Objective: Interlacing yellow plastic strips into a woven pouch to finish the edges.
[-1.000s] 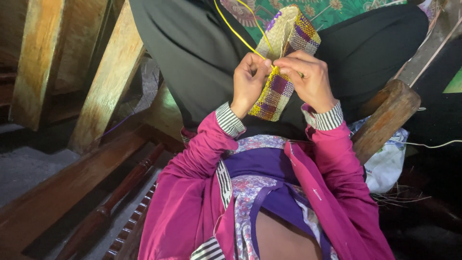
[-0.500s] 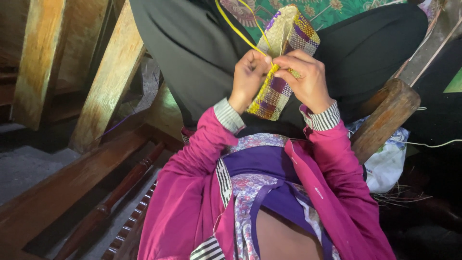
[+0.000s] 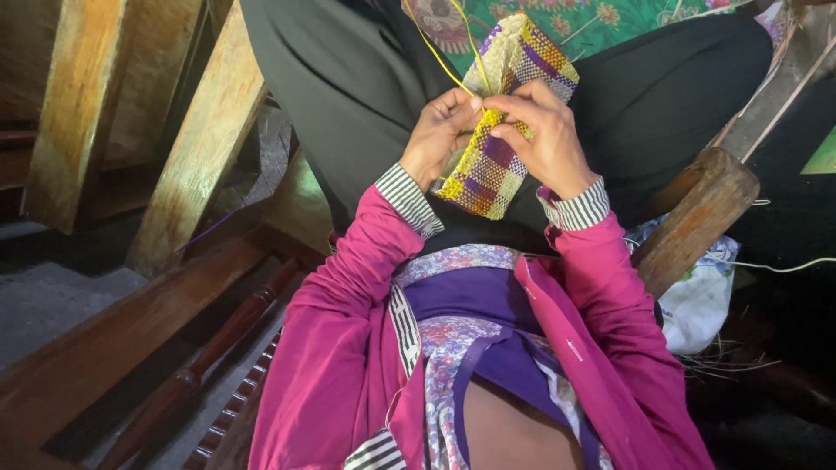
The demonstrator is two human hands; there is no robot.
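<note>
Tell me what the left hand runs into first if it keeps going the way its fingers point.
The left hand points up and right across the lap, so it would likely press first into the woven checked pouch it already touches, and beyond that the right hand's fingertips. Depth is hard to judge here.

Your left hand [image 3: 440,130] and right hand [image 3: 535,130] cover the middle of the woven pouch [image 3: 496,165], so you cannot see what either grip pinches there. Above the pouch, the yellow strands [image 3: 431,43] run off the top edge, their ends unseen.
</note>
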